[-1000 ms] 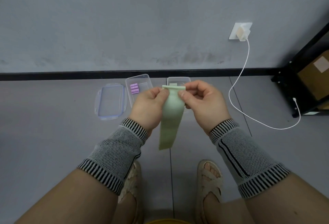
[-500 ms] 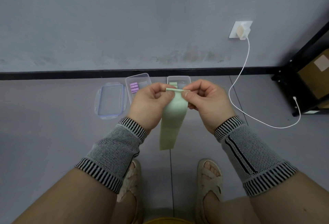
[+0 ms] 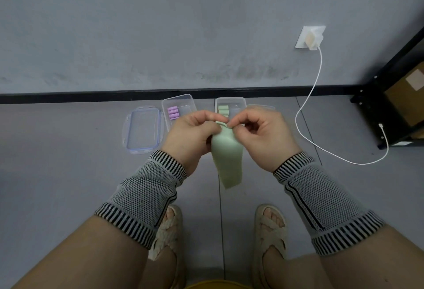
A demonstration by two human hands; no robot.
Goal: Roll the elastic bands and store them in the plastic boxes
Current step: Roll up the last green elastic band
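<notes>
A pale green elastic band [image 3: 227, 160] hangs between my hands, its top edge curled into a small roll. My left hand [image 3: 192, 137] pinches the left end of that roll and my right hand [image 3: 261, 137] pinches the right end, both with thumb and fingertips. On the floor beyond stand two clear plastic boxes: the left box [image 3: 177, 101] holds several purple rolled bands [image 3: 172, 113], and the right box [image 3: 231, 100] holds green rolled bands [image 3: 223, 110], partly hidden by my fingers.
A clear lid with blue trim [image 3: 142, 131] lies left of the boxes; another lid [image 3: 261, 106] peeks out to their right. A white charger cable [image 3: 305, 105] runs from a wall socket [image 3: 310, 37] across the floor to a black shelf frame [image 3: 390, 114]. My sandalled feet [image 3: 270, 231] are below.
The top of the green band has been rolled further down, so the hanging tail is a little shorter. Both hands stayed close together in front of the boxes.
</notes>
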